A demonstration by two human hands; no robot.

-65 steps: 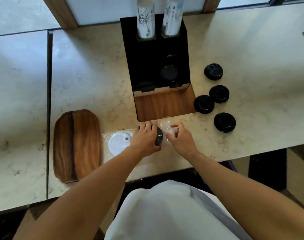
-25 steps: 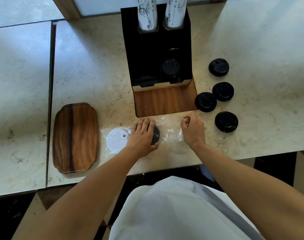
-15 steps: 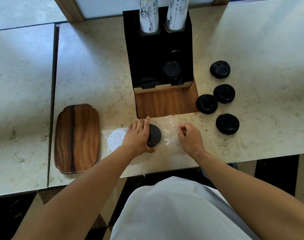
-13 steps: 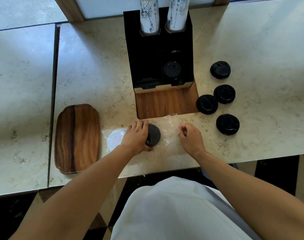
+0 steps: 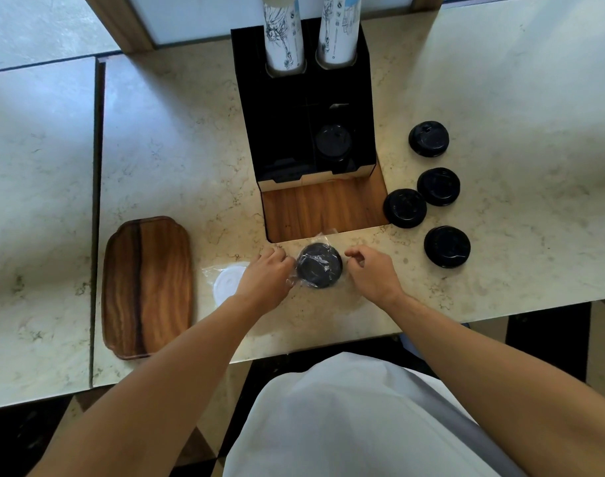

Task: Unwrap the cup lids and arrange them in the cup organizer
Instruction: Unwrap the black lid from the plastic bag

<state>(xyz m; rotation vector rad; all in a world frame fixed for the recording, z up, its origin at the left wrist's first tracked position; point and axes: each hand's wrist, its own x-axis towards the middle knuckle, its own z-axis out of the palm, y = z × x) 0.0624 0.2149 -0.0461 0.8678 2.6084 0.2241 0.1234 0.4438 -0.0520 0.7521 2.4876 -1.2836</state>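
Note:
A black cup lid (image 5: 319,266) in clear plastic wrap lies flat on the counter just in front of the cup organizer (image 5: 308,108). My left hand (image 5: 267,273) pinches the wrap at the lid's left edge. My right hand (image 5: 373,273) is at the lid's right side, fingers curled on the wrap there. A white lid (image 5: 227,283) in plastic lies left of my left hand, partly hidden by it. One black lid (image 5: 332,142) sits in the organizer's right compartment.
Several loose black lids (image 5: 405,208) lie to the right of the organizer. Two stacks of paper cups (image 5: 283,32) stand in its back slots. A wooden tray (image 5: 146,286) lies at the left. The organizer's wooden base (image 5: 323,208) is right behind the hands.
The wrapped black lid has gone from standing on edge in my left hand to lying flat between both hands. My left hand slid to its left edge; my right hand moved closer.

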